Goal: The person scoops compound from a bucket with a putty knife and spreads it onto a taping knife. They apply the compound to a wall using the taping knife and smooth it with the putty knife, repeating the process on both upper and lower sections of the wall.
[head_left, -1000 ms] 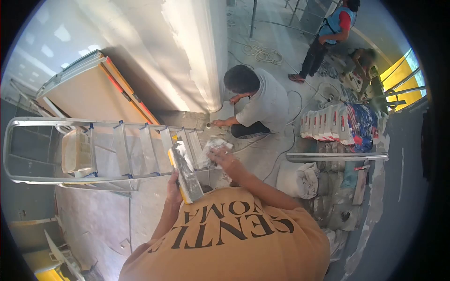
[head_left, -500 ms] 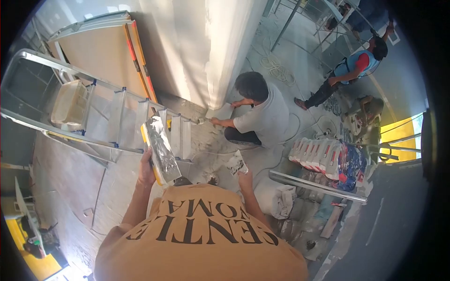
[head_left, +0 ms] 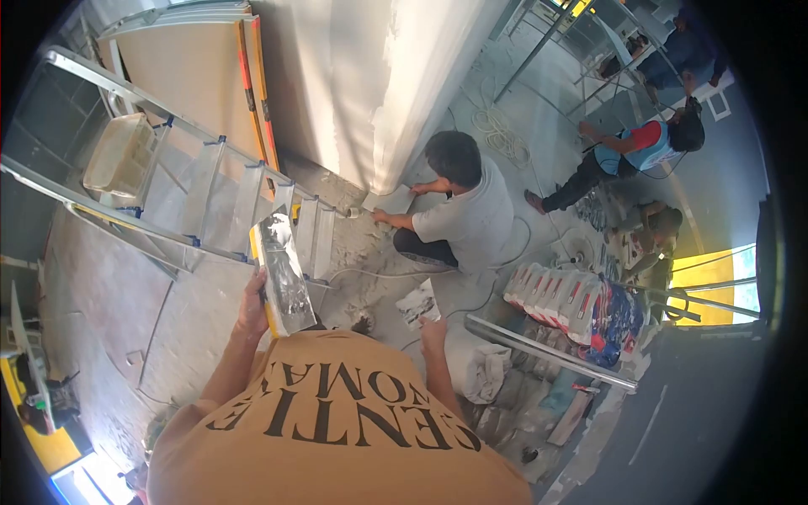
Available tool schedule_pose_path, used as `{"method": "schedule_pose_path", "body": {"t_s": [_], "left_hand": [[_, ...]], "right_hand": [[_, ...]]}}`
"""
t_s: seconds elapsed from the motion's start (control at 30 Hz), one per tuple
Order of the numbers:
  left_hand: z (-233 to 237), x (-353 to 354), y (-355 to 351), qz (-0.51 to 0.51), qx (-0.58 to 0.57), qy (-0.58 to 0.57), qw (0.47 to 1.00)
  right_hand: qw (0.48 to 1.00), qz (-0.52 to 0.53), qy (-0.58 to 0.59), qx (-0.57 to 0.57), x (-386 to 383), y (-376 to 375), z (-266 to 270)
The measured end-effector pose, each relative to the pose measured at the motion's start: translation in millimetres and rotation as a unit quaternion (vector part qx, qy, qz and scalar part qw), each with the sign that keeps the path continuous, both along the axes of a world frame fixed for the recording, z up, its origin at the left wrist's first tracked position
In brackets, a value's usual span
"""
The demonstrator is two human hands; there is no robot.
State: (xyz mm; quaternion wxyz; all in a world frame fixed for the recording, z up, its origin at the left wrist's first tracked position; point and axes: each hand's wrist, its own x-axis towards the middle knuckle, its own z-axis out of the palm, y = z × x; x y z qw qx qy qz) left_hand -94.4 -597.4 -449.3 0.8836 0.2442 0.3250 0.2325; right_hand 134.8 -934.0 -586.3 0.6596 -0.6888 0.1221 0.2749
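My left hand [head_left: 252, 305] is closed on the yellow back edge of a wide skimming blade [head_left: 286, 282]. White compound is smeared on its metal face, mostly toward the far end. In my right hand [head_left: 433, 334] is a putty knife [head_left: 418, 305], its blade coated with white and grey compound. The two tools are apart, held in front of my chest at either side. My fingers hide the putty knife's handle.
A stepladder [head_left: 206, 189] carrying a plastic tub [head_left: 120, 160] stands at left, before leaning boards [head_left: 185, 84]. A co-worker [head_left: 467, 202] crouches ahead by the wall corner [head_left: 391, 160]. Bags [head_left: 560, 303], a metal profile [head_left: 551, 352] and cables [head_left: 501, 135] lie at right; another person [head_left: 640, 143] stands beyond.
My view has shifted slightly. Both hands keep their tools, with little movement of their own. The standing person at the right has changed posture, an arm now bent in front.
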Motion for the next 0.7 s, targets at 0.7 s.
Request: {"method": "schedule_pose_path", "body": {"t_s": [0.7], "left_hand": [[16, 3, -13, -0.025, 0.012, 0.009, 1.0]], "right_hand": [[0.999, -0.024, 0.019, 0.017, -4, 0, -1]]}}
